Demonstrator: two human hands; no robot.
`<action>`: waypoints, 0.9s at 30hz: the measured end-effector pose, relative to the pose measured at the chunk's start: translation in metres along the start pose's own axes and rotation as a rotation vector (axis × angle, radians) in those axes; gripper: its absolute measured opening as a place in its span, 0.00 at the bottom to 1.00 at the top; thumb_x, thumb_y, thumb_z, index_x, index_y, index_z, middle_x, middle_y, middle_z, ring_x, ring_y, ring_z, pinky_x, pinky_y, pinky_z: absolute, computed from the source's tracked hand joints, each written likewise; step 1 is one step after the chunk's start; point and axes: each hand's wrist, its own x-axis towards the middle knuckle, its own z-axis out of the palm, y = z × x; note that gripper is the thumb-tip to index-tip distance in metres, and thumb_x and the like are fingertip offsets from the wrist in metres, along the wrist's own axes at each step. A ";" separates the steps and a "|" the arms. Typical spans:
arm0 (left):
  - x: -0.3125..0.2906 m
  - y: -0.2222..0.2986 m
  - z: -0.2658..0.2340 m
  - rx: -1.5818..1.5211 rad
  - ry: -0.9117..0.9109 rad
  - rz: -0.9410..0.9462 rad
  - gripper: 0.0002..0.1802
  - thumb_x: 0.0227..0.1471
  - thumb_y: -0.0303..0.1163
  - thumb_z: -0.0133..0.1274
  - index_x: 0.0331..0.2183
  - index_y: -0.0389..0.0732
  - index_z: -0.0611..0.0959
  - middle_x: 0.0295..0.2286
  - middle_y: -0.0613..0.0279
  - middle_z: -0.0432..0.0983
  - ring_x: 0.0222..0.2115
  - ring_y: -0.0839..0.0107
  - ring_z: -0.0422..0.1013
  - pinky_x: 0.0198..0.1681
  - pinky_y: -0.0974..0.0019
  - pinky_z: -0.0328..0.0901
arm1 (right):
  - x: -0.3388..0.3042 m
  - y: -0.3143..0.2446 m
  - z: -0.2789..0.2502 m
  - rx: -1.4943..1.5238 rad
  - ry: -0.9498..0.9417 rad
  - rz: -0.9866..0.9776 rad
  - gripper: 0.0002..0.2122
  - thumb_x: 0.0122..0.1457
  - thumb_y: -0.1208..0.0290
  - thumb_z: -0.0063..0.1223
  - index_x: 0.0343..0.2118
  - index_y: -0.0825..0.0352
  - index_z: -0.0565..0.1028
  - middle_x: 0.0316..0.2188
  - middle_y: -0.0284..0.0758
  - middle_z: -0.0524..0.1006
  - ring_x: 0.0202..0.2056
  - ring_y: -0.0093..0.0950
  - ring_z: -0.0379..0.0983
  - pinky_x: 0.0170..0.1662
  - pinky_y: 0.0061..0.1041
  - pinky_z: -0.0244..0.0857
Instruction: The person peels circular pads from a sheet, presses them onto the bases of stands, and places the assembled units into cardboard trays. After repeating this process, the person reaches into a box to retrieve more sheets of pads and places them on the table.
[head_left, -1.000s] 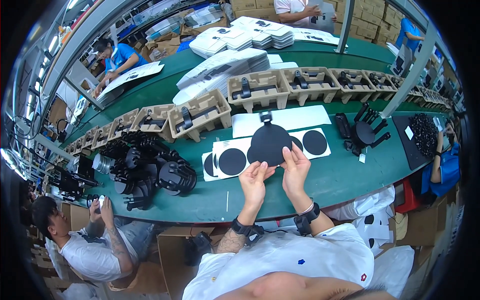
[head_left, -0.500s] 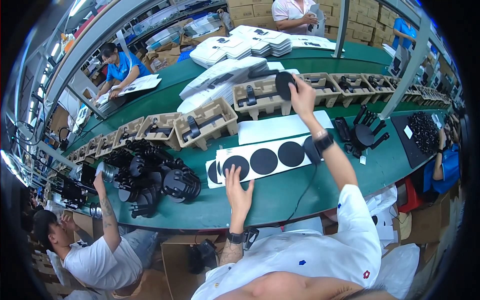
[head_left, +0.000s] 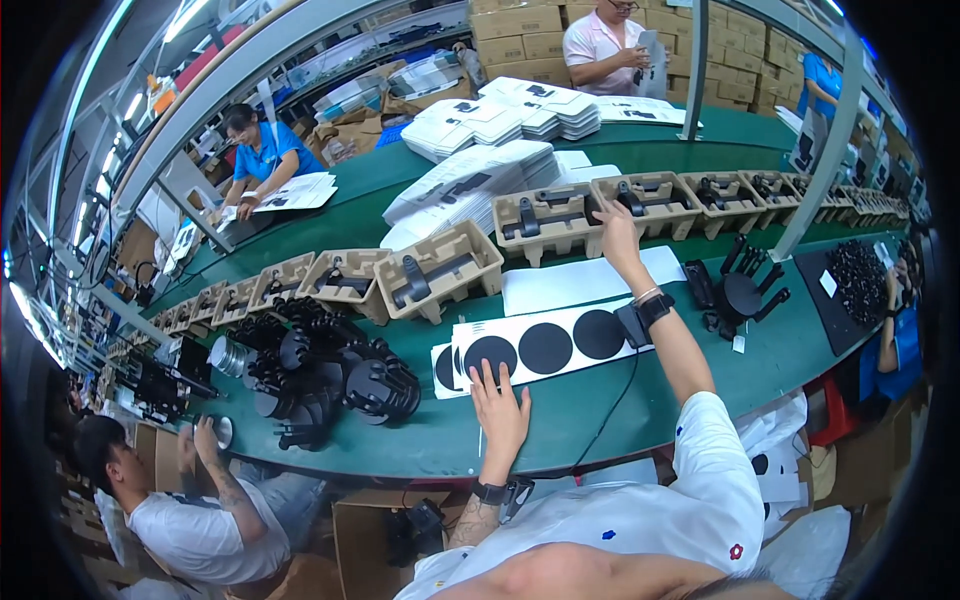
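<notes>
My left hand (head_left: pixel 502 415) lies with its fingers spread on the lower edge of a white sheet (head_left: pixel 558 373) bearing a row of black round pads (head_left: pixel 545 348). The fingertips touch the sheet beside the leftmost pads. My right hand (head_left: pixel 620 240) reaches over to a tan moulded tray (head_left: pixel 545 243) holding black parts. Its fingers are bent in at the tray's right end, by the neighbouring tray (head_left: pixel 655 220). What they grip, if anything, is hidden. Below the right wrist, a dark cabled device (head_left: pixel 632 326) sits near the sheet's right end.
Black round-based stands (head_left: pixel 375 385) are piled at left; another stand (head_left: pixel 740 295) is at right. Tan trays line the green bench (head_left: pixel 440 440). Flat white printed cartons (head_left: pixel 470 190) are stacked behind. A co-worker (head_left: pixel 200 510) sits at left; a metal post (head_left: pixel 820 150) rises at right.
My right hand has come down to the tray; the black disc it held up is no longer plainly visible. My left hand stays on the sheet. The left co-worker's raised arm has lowered.
</notes>
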 end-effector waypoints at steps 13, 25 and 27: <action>-0.005 -0.018 -0.007 -0.010 -0.039 0.056 0.30 0.47 0.36 0.53 0.51 0.34 0.67 0.55 0.43 0.54 0.58 0.43 0.46 0.58 0.48 0.46 | -0.085 -0.004 -0.050 -0.088 -0.339 0.340 0.11 0.48 0.70 0.55 0.35 0.68 0.76 0.34 0.48 0.75 0.39 0.46 0.70 0.41 0.40 0.66; 0.009 -0.033 -0.008 0.047 0.050 0.108 0.30 0.49 0.35 0.52 0.52 0.34 0.66 0.55 0.42 0.56 0.57 0.41 0.49 0.58 0.49 0.48 | -0.248 0.040 -0.303 -0.319 1.264 0.529 0.18 0.47 0.86 0.46 0.44 0.72 0.69 0.41 0.44 0.73 0.42 0.39 0.71 0.46 0.33 0.65; 0.010 -0.035 -0.003 0.096 0.026 0.081 0.29 0.49 0.35 0.51 0.52 0.35 0.66 0.55 0.42 0.55 0.57 0.42 0.49 0.58 0.49 0.48 | -0.302 0.072 -0.293 -0.510 1.267 0.679 0.20 0.45 0.89 0.41 0.44 0.73 0.69 0.43 0.47 0.72 0.45 0.42 0.69 0.50 0.34 0.61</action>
